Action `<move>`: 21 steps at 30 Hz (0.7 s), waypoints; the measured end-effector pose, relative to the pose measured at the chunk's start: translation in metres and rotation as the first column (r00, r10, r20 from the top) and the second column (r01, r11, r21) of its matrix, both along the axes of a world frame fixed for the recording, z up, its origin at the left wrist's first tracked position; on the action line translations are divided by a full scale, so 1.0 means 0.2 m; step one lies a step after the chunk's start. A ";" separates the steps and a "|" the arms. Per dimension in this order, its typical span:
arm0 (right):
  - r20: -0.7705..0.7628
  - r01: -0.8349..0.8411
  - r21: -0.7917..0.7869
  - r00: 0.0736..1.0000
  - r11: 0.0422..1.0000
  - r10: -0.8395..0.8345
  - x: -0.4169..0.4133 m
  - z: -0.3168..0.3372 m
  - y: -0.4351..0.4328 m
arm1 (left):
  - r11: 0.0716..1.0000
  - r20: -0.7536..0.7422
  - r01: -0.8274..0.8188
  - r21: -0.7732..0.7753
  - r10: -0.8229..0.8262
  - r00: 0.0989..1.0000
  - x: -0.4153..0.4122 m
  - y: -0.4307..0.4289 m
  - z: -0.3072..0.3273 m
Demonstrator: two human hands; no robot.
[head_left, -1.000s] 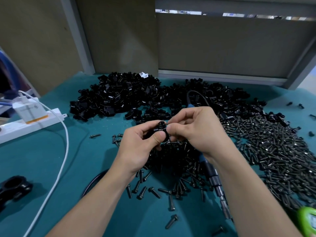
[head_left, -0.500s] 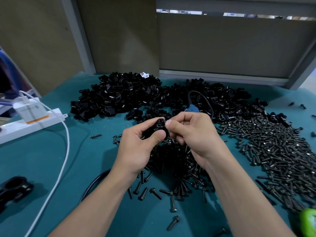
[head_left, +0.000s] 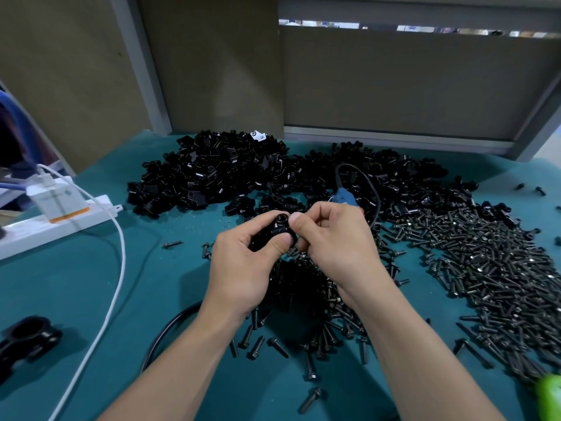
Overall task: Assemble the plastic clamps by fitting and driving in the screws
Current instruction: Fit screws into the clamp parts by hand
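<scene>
My left hand (head_left: 243, 265) grips a black plastic clamp (head_left: 279, 227) above the middle of the teal table, thumb pressed on its front. My right hand (head_left: 337, 244) meets it from the right, thumb and forefinger pinched at the clamp's right side; what they pinch is hidden. A big heap of black clamp parts (head_left: 230, 174) lies behind the hands. A wide spread of black screws (head_left: 491, 268) covers the right side, and a smaller pile of screws (head_left: 306, 296) lies under my wrists.
A white power strip (head_left: 60, 220) with a charger and white cable (head_left: 118, 268) lies at the left. An assembled black clamp (head_left: 27, 335) sits at the left edge. A blue tool (head_left: 346, 197) with a black cord lies behind my right hand. A green object (head_left: 549, 396) shows at bottom right.
Both hands have stayed together on the clamp, shifting slightly. My right forearm has moved off the blue tool, which now shows behind the hand.
</scene>
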State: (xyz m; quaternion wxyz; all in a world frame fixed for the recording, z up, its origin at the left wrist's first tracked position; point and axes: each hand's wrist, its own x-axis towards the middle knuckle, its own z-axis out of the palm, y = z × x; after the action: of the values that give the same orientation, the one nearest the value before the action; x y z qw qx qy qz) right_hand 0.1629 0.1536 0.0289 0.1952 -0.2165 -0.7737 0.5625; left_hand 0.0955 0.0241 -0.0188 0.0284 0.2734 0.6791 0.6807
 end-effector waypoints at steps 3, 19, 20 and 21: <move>0.015 0.056 0.014 0.998 0.998 -0.056 0.00 -0.01 -0.02 | 0.998 -0.012 -0.036 -0.047 0.036 0.999 0.00 0.00 -0.01; 0.267 -0.348 0.175 0.917 0.921 0.296 0.06 0.09 0.07 | 0.996 -0.078 -0.032 -0.084 0.026 0.997 0.02 -0.02 0.02; 0.267 -0.353 0.191 0.916 0.916 0.298 0.06 0.09 0.07 | 0.997 -0.066 -0.019 -0.074 0.014 0.998 0.01 -0.02 0.02; 0.256 -0.338 0.203 0.924 0.919 0.283 0.06 0.09 0.07 | 0.998 -0.058 -0.001 -0.065 -0.002 0.998 0.02 -0.02 0.03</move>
State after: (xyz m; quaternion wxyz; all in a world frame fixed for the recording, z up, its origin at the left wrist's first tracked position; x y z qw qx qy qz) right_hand 0.1742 0.1679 0.0462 0.0406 -0.1260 -0.8783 0.4595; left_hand 0.0986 0.0208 -0.0133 0.0178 0.2920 0.7013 0.6501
